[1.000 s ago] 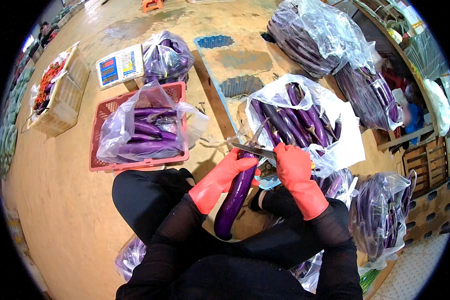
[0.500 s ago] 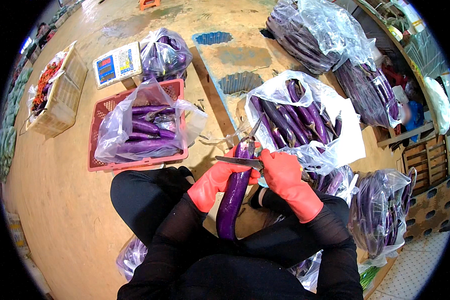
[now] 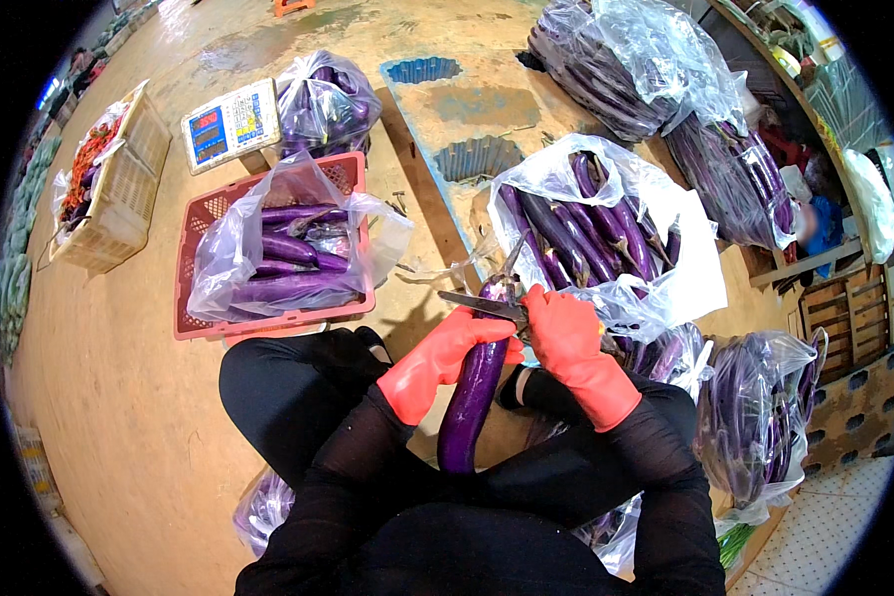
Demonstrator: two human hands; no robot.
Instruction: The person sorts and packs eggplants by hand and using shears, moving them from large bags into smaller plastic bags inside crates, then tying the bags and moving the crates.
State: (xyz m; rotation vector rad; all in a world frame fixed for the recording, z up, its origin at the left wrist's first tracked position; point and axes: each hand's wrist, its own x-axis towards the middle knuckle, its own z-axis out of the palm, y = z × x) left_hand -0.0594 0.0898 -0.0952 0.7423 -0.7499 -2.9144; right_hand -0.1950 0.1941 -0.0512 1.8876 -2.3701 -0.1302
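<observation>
A long purple eggplant (image 3: 470,410) is upright in front of me, its stem end away from me. Wrapped round its upper part is my left hand (image 3: 445,356), in a red rubber glove. My right hand (image 3: 570,343), gloved the same way, is closed on a knife whose handle is mostly hidden by the fingers. The knife blade (image 3: 479,304) points left and lies across the eggplant just below its stem. Beyond the hands, an open plastic bag (image 3: 700,283) holds several eggplants (image 3: 591,233).
Left of me stands a red plastic crate (image 3: 182,298) lined with a bag of eggplants. Behind it are a digital scale (image 3: 230,126) and a tied eggplant bag (image 3: 328,104). A cream basket (image 3: 119,214) is farther left. More bagged eggplants (image 3: 755,417) stand on the right.
Both hands, with the eggplant and knife, have shifted slightly to the right. The blade has tilted, its tip now higher relative to the handle. Both grips are kept.
</observation>
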